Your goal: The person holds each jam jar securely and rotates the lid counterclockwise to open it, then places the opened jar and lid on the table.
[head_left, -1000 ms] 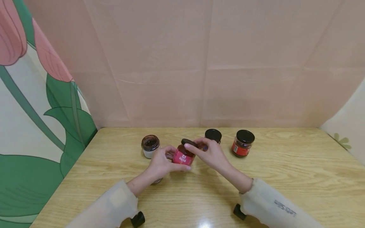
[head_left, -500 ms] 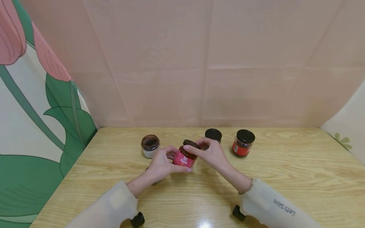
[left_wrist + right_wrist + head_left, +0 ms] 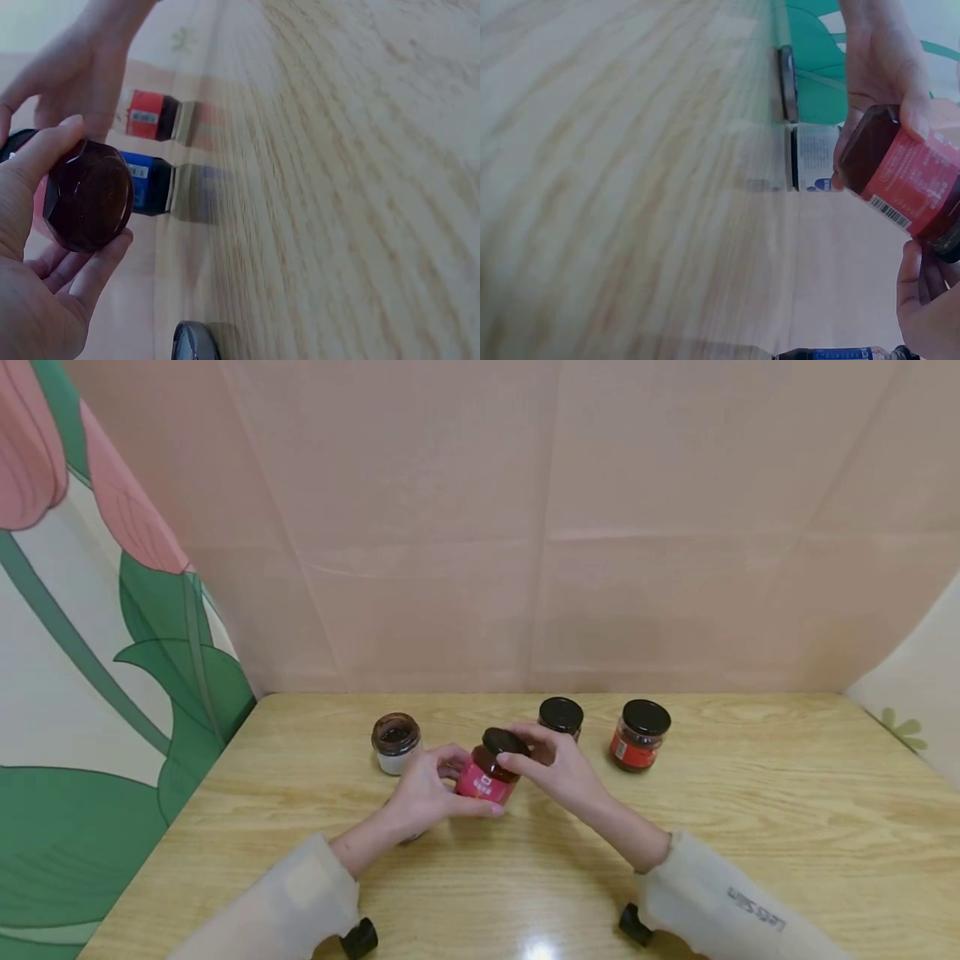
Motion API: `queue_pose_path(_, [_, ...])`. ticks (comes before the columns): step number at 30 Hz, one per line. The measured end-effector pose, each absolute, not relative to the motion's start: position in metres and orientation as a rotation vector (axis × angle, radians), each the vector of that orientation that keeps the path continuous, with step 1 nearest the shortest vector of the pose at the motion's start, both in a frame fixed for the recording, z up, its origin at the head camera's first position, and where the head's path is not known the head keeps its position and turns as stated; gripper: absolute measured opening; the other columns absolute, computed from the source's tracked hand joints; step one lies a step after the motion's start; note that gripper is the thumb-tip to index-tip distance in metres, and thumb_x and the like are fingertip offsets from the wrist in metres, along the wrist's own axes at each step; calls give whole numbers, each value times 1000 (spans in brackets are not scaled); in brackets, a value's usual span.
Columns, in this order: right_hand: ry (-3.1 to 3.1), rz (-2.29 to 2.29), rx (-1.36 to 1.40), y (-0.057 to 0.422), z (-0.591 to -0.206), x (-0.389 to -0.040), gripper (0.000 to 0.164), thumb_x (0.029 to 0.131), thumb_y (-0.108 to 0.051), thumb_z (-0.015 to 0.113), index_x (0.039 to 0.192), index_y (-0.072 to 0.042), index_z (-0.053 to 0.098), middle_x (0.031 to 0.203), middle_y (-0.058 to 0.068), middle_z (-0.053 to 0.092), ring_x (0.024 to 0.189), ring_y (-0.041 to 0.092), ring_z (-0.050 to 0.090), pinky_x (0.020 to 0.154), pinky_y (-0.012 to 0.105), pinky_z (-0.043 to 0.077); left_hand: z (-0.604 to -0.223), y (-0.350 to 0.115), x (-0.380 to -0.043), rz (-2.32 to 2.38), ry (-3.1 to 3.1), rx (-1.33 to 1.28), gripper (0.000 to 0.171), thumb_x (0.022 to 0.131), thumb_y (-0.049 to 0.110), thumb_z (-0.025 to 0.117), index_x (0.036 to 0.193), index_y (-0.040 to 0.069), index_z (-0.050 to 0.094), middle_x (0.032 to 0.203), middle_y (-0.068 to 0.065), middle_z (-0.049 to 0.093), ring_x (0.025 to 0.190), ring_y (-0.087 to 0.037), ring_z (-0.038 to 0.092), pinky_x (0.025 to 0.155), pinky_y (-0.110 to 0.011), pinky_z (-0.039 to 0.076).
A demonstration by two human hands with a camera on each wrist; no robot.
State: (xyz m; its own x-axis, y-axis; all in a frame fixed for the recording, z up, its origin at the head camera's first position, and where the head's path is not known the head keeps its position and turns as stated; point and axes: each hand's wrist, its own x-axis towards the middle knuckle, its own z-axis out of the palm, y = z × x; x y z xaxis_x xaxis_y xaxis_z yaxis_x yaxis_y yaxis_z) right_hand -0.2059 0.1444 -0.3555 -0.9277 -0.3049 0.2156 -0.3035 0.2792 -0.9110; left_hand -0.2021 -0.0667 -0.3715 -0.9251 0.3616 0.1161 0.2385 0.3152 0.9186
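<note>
My left hand (image 3: 420, 795) grips a glass jar (image 3: 486, 785) with a pink label, tilted to the right above the table. The left wrist view shows the jar's dark base (image 3: 94, 199) between thumb and fingers. My right hand (image 3: 564, 770) pinches the black lid (image 3: 505, 742) at the jar's mouth, thumb in front and fingers behind. The lid sits at a slant over the dark neck in the head view. In the right wrist view, the pink label (image 3: 919, 176) with its barcode faces the camera.
An open jar (image 3: 396, 745) with a pale label stands at the left. Behind my right hand is a black-lidded jar (image 3: 561, 715) with a blue label, and a red-labelled jar (image 3: 637, 745) stands farther right. A loose lid (image 3: 193, 343) lies on the table (image 3: 480, 893), mostly behind my left wrist.
The black lid has shifted slightly right and tipped, so more of its top shows. The right thumb has moved a little right and down; the left hand and jar have barely moved.
</note>
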Motion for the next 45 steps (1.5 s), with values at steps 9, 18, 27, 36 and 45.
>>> queue_pose_path(9, [2692,-1671,-508,140,-354,-206,35,92,-36,63,116,-11,66,109,6,67,94,19,60,78,28,50,-371,-66,-200,1646,2481,526,51,64,27,90,104,9,63,97,-2,67,87,-16,63,72,-26,54])
queue_pose_path(18, [2914,-1459,-213,134,-348,-204,46,78,-57,70,86,-13,60,74,2,61,67,15,52,58,27,43,-370,-61,-197,1625,2540,483,51,64,29,90,101,9,62,96,-2,67,86,-13,62,72,-24,54])
queue_pose_path(27, [2972,-1470,-168,131,-347,-202,49,72,-57,76,85,-13,58,72,3,60,66,16,52,56,28,42,-371,-59,-197,1631,2564,486,50,63,28,90,99,10,62,96,-1,66,86,-12,62,72,-24,54])
queue_pose_path(36, [2612,-1642,-590,146,-351,-209,38,85,-24,71,115,-2,64,107,14,66,88,17,64,74,26,52,-372,-59,-197,1634,2538,457,51,61,26,91,100,9,62,93,-1,67,83,-13,62,72,-26,53])
queue_pose_path(45, [2403,-1666,-769,153,-353,-211,45,91,-15,61,133,-3,54,129,20,57,103,24,63,83,26,52,-372,-60,-197,1634,2519,453,51,61,25,91,100,8,63,94,-1,67,85,-15,62,72,-26,53])
